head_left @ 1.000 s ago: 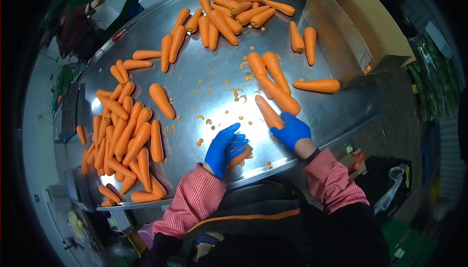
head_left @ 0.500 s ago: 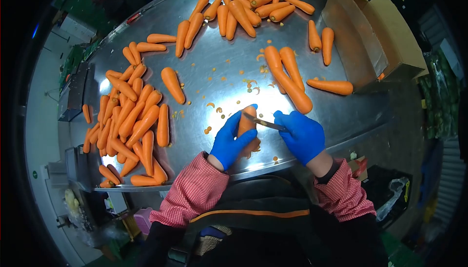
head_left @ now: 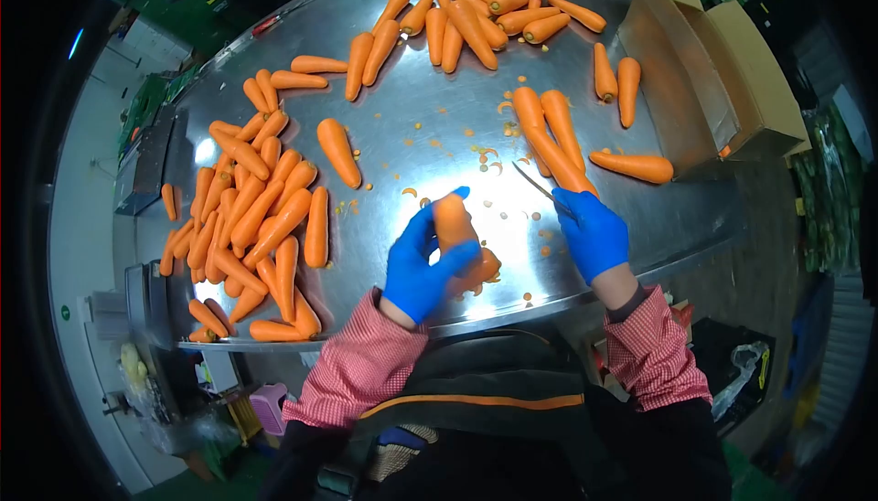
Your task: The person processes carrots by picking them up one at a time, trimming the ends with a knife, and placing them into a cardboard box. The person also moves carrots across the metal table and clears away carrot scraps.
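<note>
My left hand (head_left: 421,259), in a blue glove, is closed around a carrot (head_left: 451,219) held above the metal table. The carrot is slightly blurred. In my right hand (head_left: 594,236), also gloved in blue, is a knife (head_left: 541,186) whose thin blade points up and to the left, away from the held carrot. A long carrot (head_left: 555,155) lies just beyond my right hand. Orange trimmings (head_left: 485,268) lie below the held carrot, partly hidden by my left hand.
A large pile of carrots (head_left: 247,213) covers the left of the metal table (head_left: 402,318). Another group (head_left: 471,30) lies at the far side. At the right stands an open cardboard box (head_left: 745,80). Small cut bits are scattered across the middle.
My right hand has drawn the knife away from the carrot, to the right, and the blade now points more upward. My left hand still grips the carrot, slightly shifted. The view has shifted a little.
</note>
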### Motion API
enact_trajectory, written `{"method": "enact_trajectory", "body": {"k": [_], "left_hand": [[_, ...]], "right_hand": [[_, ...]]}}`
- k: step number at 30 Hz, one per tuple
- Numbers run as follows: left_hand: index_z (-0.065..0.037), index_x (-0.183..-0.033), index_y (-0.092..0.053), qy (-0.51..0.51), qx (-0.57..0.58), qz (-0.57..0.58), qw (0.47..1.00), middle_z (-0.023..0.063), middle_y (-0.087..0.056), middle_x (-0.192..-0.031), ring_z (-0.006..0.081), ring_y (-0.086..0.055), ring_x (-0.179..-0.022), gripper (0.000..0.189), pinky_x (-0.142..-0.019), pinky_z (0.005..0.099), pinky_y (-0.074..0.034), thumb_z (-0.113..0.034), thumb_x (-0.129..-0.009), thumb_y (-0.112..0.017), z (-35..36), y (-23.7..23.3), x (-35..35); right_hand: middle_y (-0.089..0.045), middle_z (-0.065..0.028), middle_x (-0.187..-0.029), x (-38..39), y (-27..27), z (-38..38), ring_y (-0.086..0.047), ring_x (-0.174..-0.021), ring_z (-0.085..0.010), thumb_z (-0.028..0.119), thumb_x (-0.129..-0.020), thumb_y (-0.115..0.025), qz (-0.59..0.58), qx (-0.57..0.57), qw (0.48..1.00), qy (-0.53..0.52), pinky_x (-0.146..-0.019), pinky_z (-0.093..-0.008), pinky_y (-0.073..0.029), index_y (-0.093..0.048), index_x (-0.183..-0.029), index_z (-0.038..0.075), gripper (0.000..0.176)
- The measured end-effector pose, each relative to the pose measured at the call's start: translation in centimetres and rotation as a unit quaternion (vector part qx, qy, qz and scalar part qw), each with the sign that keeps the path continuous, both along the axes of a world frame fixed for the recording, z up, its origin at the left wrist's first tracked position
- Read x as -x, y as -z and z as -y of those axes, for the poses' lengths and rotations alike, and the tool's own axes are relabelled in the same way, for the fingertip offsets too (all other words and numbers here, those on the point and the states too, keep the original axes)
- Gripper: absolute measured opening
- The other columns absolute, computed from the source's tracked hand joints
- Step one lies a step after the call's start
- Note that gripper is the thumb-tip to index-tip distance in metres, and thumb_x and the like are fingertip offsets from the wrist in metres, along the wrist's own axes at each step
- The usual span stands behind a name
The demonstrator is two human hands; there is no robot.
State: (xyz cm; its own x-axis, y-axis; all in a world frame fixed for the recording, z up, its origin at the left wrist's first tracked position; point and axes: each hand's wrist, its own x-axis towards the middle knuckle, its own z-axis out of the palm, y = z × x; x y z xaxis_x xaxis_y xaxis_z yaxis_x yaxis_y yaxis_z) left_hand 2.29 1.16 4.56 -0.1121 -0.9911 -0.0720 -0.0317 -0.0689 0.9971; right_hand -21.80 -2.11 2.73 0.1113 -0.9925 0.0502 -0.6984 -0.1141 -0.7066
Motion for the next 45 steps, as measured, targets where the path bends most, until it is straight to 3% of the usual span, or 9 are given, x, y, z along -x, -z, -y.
{"method": "enact_trajectory", "body": {"k": [6, 10, 20, 21, 29, 34, 37, 40, 45], "left_hand": [[0.000, -0.129, -0.042, -0.139, -0.258, -0.538, 0.790, 0.0205, -0.054, -0.122, 0.0340, -0.056, -0.113, 0.051, -0.096, 0.0450, -0.049, -0.035, -0.093, -0.055, 1.3, 2.2, -1.7], [0.002, -0.131, -0.039, -0.100, -0.314, -0.620, 0.712, 0.0223, -0.049, -0.128, 0.0357, -0.051, -0.119, 0.051, -0.102, 0.0467, -0.044, -0.034, -0.096, -0.048, 0.0, 2.6, -1.3], [0.002, -0.128, -0.047, -0.042, -0.235, -0.693, 0.681, 0.0178, -0.052, -0.129, 0.0279, -0.050, -0.121, 0.045, -0.102, 0.0382, -0.042, -0.027, -0.094, -0.052, -0.2, 5.9, -5.6], [0.002, -0.128, -0.047, -0.104, -0.119, -0.347, 0.924, 0.0167, -0.054, -0.128, 0.0268, -0.051, -0.121, 0.044, -0.103, 0.0369, -0.041, -0.025, -0.094, -0.052, 0.3, 5.8, -8.4], [-0.002, -0.129, -0.047, -0.500, -0.035, -0.585, 0.638, 0.0138, -0.053, -0.129, 0.0291, -0.046, -0.124, 0.051, -0.110, 0.0443, -0.032, -0.037, -0.093, -0.048, 5.3, 0.7, -23.2], [-0.012, -0.101, -0.059, -0.193, -0.148, -0.538, 0.807, 0.0101, -0.061, -0.101, 0.0298, -0.059, -0.094, 0.033, -0.086, 0.0479, -0.049, -0.043, -0.091, -0.054, 4.5, 9.3, -15.4], [-0.011, -0.117, -0.056, -0.099, -0.324, -0.506, 0.793, 0.0159, -0.060, -0.113, 0.0316, -0.060, -0.102, 0.036, -0.089, 0.0465, -0.049, -0.037, -0.092, -0.054, 4.0, 10.5, -7.2], [-0.010, -0.131, -0.046, -0.054, -0.400, -0.242, 0.882, 0.0125, -0.049, -0.129, 0.0242, -0.049, -0.118, 0.062, -0.098, 0.0376, -0.042, -0.051, -0.086, -0.061, 4.4, 8.1, -1.4], [-0.006, -0.140, -0.032, 0.074, -0.247, -0.349, 0.901, 0.0119, -0.055, -0.115, 0.0249, -0.056, -0.108, 0.071, -0.096, 0.0396, -0.045, -0.031, -0.085, -0.069, 4.0, 5.7, -0.5]], "right_hand": [[-0.058, -0.0066, -0.085, -3.2, -0.2, -2.8, -0.061, -0.075, -0.0221, 0.011, -0.079, -0.064, -0.031, 0.144, 0.985, -0.086, -0.063, -0.0330, -0.051, -0.058, -0.118, 0.009, 0.039], [-0.054, -0.0093, -0.077, -5.7, -1.5, -2.6, -0.056, -0.069, -0.0236, 0.014, -0.085, -0.062, -0.116, 0.176, 0.972, -0.107, -0.058, -0.0344, -0.046, -0.057, -0.123, 0.005, 0.039], [-0.060, -0.0102, -0.087, -2.5, 6.7, 0.3, -0.062, -0.079, -0.0258, 0.012, -0.086, -0.057, -0.095, 0.182, 0.979, -0.014, -0.065, -0.0374, -0.051, -0.057, -0.119, 0.008, 0.034], [-0.060, -0.0111, -0.090, -1.1, 7.2, 0.8, -0.062, -0.081, -0.0276, 0.017, -0.086, -0.058, -0.101, 0.084, 0.991, 0.031, -0.067, -0.0391, -0.051, -0.056, -0.121, 0.008, 0.036], [-0.062, -0.0153, -0.096, 3.5, 5.4, 4.7, -0.063, -0.091, -0.0308, 0.042, -0.076, -0.071, -0.303, -0.074, 0.947, 0.080, -0.072, -0.0436, -0.052, -0.050, -0.125, 0.007, 0.063], [-0.064, -0.0141, -0.099, 4.0, 8.5, 3.9, -0.066, -0.083, -0.0268, 0.036, -0.077, -0.073, -0.185, -0.062, 0.977, 0.082, -0.069, -0.0395, -0.053, -0.057, -0.110, 0.001, 0.050], [-0.064, -0.0082, -0.088, 2.6, 8.9, 3.2, -0.064, -0.070, -0.0175, 0.032, -0.080, -0.073, 0.227, -0.354, 0.905, 0.063, -0.060, -0.0323, -0.052, -0.059, -0.107, 0.001, 0.044], [-0.062, -0.0054, -0.079, -1.6, 5.5, 0.7, -0.059, -0.066, -0.0097, 0.033, -0.080, -0.074, 0.277, -0.393, 0.877, 0.007, -0.052, -0.0237, -0.048, -0.059, -0.110, -0.001, 0.047], [-0.066, -0.0094, -0.091, -4.4, 3.1, -0.6, -0.062, -0.072, -0.0139, 0.029, -0.085, -0.068, 0.216, -0.257, 0.941, -0.039, -0.063, -0.0298, -0.050, -0.063, -0.114, 0.004, 0.038]]}}
